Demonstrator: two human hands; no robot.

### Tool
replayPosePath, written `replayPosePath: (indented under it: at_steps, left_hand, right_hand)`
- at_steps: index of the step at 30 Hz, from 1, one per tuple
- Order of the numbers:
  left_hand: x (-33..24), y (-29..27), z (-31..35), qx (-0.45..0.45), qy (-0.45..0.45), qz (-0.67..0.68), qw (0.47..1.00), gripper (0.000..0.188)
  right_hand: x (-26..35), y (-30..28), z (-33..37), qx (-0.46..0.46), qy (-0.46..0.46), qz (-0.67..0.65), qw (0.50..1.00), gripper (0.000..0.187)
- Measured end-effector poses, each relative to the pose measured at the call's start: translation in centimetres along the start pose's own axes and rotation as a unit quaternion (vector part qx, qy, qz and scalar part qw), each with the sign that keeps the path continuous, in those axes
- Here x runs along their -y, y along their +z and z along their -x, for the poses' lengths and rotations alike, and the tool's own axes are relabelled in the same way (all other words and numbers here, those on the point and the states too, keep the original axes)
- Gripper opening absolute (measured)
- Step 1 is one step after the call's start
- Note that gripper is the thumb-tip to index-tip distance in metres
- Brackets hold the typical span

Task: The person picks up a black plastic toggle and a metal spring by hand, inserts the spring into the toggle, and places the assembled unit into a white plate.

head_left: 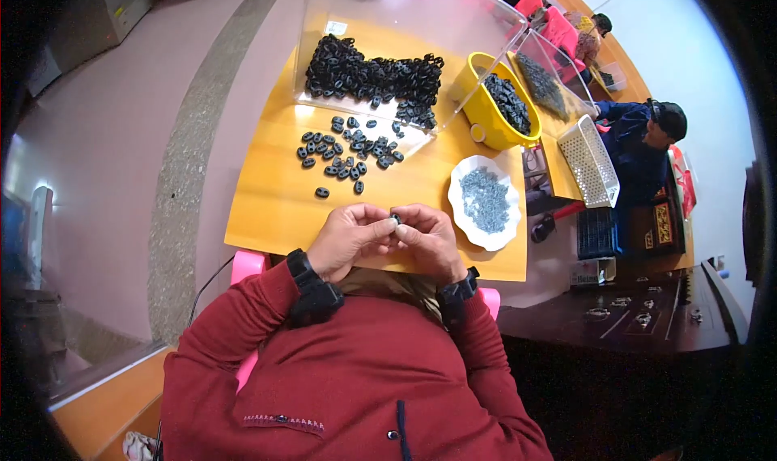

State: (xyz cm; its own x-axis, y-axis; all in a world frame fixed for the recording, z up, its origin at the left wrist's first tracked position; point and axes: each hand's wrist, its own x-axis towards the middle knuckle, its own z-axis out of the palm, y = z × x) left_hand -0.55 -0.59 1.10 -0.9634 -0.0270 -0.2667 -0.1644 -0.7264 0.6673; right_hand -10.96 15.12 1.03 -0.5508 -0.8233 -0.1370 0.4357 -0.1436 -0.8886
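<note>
Both hands meet over the near part of the yellow table [275, 210]. Between their fingertips is a small black oval piece [396, 217], mostly covered by the fingers. My left hand [350, 236] pinches it from one side, and my right hand [432, 239] grips it from the other. Just beyond them lie many loose black two-holed oval pieces [358, 187], scattered on the wood. To the right of my right hand, a white scalloped dish [459, 210] holds a heap of small greyish, see-through bits [486, 199].
A large clear plastic bin [477, 24] stands at the back, with a pile of black pieces [340, 64] in it. Right of it is a yellow tub [473, 76] of black parts. A white perforated basket [589, 161] and a seated person [635, 149] are farther right.
</note>
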Motion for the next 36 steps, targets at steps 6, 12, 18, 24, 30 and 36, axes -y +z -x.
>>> replayPosePath:
  at_steps: [6, 12, 18, 24, 30, 36]
  left_hand:
    - [0.2, -0.2, 0.4, -0.040, 0.007, 0.026, 0.999, 0.016]
    - [0.9, -0.7, 0.2, -0.019, 0.021, 0.020, 0.999, 0.013]
    - [0.9, -0.5, 0.3, -0.024, 0.018, 0.019, 0.999, 0.013]
    - [1.0, -0.8, 0.4, -0.029, 0.020, 0.022, 0.999, 0.013]
    - [0.9, -0.8, 0.1, -0.007, 0.026, 0.015, 1.000, 0.013]
    - [1.2, -1.1, 0.2, -0.010, 0.027, 0.018, 0.999, 0.014]
  right_hand:
    - [3.6, -0.8, 0.3, -0.109, -0.003, 0.217, 0.970, 0.027]
    - [12.0, -6.4, -2.6, -0.195, -0.138, 0.344, 0.908, 0.027]
    - [18.8, -11.6, -9.0, -0.304, -0.241, 0.338, 0.858, 0.038]
    - [14.7, -9.4, -8.6, -0.247, -0.181, 0.309, 0.900, 0.026]
    - [6.6, -2.8, -7.3, -0.096, -0.104, 0.386, 0.912, 0.019]
    - [2.7, -1.2, -9.2, -0.056, -0.127, 0.605, 0.784, 0.024]
